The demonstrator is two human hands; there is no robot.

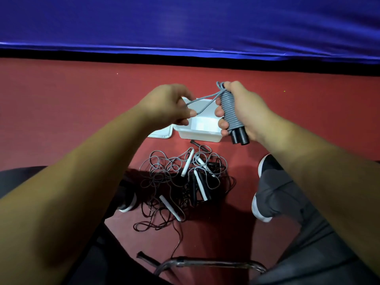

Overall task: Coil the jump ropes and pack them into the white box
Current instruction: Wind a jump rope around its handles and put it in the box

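Both hands are up in front of the person, held over the red floor (pixel 61 103). The right hand (pixel 246 112) has its fingers curled tight around a gray jump rope (pixel 228 109), which is wound in neat turns around its two black handles (pixel 240 137). The handle ends poke out below the fist, side by side. At the top of the bundle a small knot of rope sticks up past the knuckles.

Over on the left, the left hand (pixel 167 105) pinches the loose stretch of that same gray rope between thumb and fingertips. Two strands run from the pinch up and right to the top of the coil, drawn fairly taut.

Right under the hands sits the white box (pixel 197 135), open on the floor, its inside partly hidden by the fingers and rope. Its lid (pixel 160 134) lies flat just to the left, touching or nearly touching the box; it is hard to tell which.

Nearer the person, between the feet, there is a tangled pile of jump ropes (pixel 164 173), gray and dark cords looped over each other, with white handles and black handles mixed in. A dark shoe (pixel 266 167) with a white sole stands to the right of the pile, and another (pixel 128 201) to the left. A curved metal bar (pixel 205 263) crosses the near edge. A blue cloth (pixel 185 23) spans the far side.
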